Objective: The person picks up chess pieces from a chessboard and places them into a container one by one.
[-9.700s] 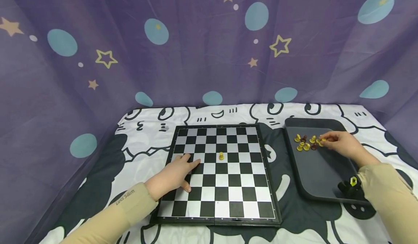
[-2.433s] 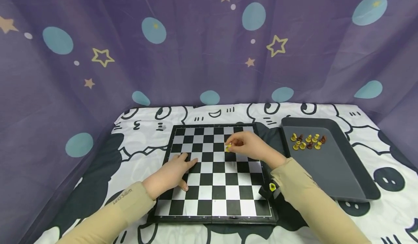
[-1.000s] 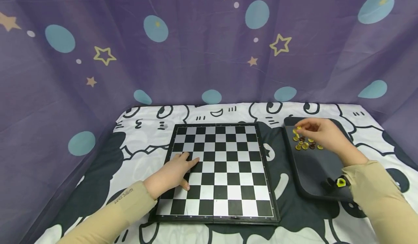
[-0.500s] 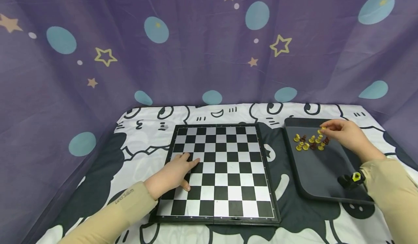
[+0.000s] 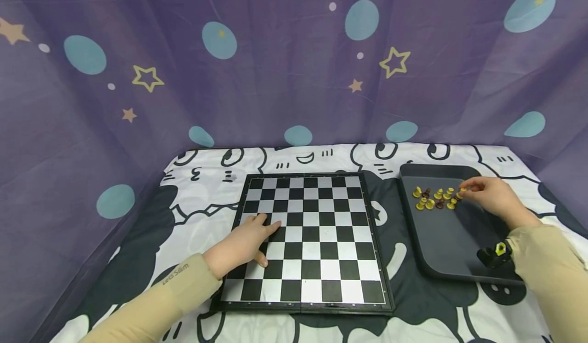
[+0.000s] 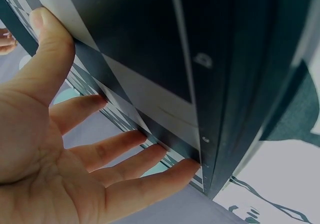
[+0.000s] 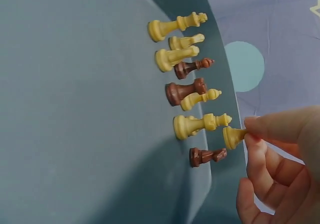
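Note:
My left hand lies with spread, straight fingers on the left side of the black-and-white chessboard. In the left wrist view, its fingertips touch the board's squares near the edge. Over the far part of the dark grey tray, my right hand pinches a yellow chess piece by its top between thumb and finger; the fingers hide its upper end. Beside it stand several yellow and brown chess pieces, among them a yellow king and a brown knight.
The tray stands right of the board on a white and dark cartoon-print cloth. Behind rises a purple curtain with stars and blue ovals. A black wrist camera sits under the right wrist, above the tray.
The yellow piece seen on the board earlier is gone from it. My right hand carried a yellow piece from board to tray, then shifted right and slightly nearer. My left hand stays put.

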The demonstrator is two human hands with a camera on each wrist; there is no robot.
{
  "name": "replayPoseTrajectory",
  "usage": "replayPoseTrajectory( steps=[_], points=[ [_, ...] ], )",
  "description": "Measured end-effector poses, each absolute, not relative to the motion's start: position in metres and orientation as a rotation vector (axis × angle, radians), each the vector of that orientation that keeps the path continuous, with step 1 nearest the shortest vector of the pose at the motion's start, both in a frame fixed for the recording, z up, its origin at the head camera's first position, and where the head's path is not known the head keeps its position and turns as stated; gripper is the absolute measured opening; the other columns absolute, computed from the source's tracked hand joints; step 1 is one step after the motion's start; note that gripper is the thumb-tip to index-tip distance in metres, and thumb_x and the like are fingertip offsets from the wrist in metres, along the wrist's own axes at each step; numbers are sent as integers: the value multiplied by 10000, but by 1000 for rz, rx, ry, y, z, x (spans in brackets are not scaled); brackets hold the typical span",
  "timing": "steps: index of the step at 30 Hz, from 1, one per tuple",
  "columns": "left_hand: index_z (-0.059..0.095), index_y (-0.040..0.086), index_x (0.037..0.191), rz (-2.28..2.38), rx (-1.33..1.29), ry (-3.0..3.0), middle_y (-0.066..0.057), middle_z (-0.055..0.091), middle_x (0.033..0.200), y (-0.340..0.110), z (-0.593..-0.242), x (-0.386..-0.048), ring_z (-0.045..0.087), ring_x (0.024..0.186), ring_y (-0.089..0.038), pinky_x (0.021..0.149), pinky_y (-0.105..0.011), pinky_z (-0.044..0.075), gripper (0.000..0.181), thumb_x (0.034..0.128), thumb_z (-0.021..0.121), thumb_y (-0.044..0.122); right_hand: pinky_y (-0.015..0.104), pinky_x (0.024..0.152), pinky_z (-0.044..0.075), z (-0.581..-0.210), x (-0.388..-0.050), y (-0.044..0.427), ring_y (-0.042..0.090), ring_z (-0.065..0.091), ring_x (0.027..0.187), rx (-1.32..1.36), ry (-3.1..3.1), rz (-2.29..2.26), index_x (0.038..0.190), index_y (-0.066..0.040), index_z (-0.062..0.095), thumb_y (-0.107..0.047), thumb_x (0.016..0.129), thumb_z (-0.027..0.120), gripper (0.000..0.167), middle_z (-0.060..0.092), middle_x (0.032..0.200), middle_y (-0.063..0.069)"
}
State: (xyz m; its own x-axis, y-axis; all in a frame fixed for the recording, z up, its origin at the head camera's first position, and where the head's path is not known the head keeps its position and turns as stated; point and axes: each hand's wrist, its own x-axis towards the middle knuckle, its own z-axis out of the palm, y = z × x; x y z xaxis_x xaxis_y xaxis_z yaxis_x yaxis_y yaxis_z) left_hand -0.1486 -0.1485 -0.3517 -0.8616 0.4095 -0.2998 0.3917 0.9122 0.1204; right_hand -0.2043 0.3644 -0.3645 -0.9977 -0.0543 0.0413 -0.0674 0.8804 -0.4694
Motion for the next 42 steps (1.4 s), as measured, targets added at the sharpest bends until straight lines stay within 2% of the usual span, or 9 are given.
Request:
replayPoseTrajectory(
  steps=[4,11,23,30,42],
  points=[
    [456,93,1410,80,590,2755,-268,416,1379,-148,-351,-149,407,1250,-461,1005,-522,416,935,575,818,309,280,559,388,-367,-205,364,162,503,676,95,-3045,757,1025,86,642,-185,889,617,305,633,826,180],
    [452,97,1413,79,582,2753,-265,409,1388,-149,-352,-149,397,1260,-460,1012,-518,410,938,576,818,310,282,548,388,-372,-204,364,119,501,623,108,-3081,733,974,83,650,-151,864,628,260,638,713,56],
    [443,103,1421,88,565,2749,-268,383,1415,-148,-351,-148,375,1281,-464,1021,-525,401,932,591,819,299,278,549,377,-374,-202,362,123,502,623,130,-3078,672,894,68,656,-133,821,654,214,629,698,78],
    [453,101,1414,80,578,2753,-266,406,1390,-148,-351,-148,389,1268,-464,1010,-522,412,935,579,821,306,283,552,377,-377,-202,363,156,516,638,98,-3107,669,901,68,656,-147,834,656,225,628,725,122],
    [457,101,1411,84,580,2753,-263,413,1385,-148,-351,-148,400,1261,-460,1009,-521,412,931,580,822,307,277,553,374,-380,-204,363,159,513,638,85,-3110,682,926,78,655,-141,836,649,237,629,728,124]
  ],
)
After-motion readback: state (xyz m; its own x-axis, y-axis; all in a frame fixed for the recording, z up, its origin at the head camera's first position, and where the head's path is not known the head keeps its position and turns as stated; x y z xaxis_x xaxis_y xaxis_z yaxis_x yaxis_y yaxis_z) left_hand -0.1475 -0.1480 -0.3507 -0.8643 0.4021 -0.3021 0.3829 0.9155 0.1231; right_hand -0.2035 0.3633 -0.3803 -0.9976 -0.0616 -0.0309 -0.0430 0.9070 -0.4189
